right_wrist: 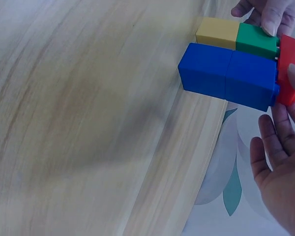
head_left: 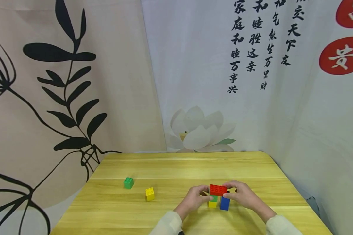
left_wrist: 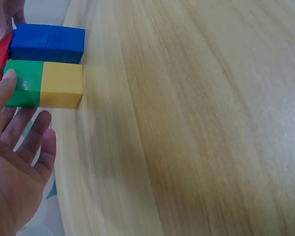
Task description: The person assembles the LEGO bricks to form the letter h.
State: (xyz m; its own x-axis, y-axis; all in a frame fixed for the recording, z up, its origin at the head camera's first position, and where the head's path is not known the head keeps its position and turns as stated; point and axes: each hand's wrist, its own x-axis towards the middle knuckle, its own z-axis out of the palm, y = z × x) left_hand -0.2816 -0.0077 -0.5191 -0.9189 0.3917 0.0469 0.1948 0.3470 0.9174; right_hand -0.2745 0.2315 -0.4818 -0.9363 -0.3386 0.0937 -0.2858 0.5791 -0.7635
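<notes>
Columns: two up, side by side near your edge of the table (head_left: 170, 169); a green brick (head_left: 213, 198) on a yellow brick (head_left: 212, 204), and beside them two blue bricks (right_wrist: 204, 69) stacked.
Red brick: the red brick (head_left: 218, 190) lies across the top, spanning both columns; studs show beneath it in the right wrist view, so not fully seated, by my read.
Left hand: your left hand (head_left: 195, 197) pinches the green brick, thumb on its face; the index contact is hidden.
Right hand: your right hand (head_left: 242, 195) grips the red brick by its end, thumb on the side, lower fingers loosely bent.
Done: both columns stacked, red brick placed over them.
Left: probably pressing red home. Loose green block (head_left: 128, 183) and loose yellow block (head_left: 150, 194) sit apart, untouched; can't tell if you need them.
</notes>
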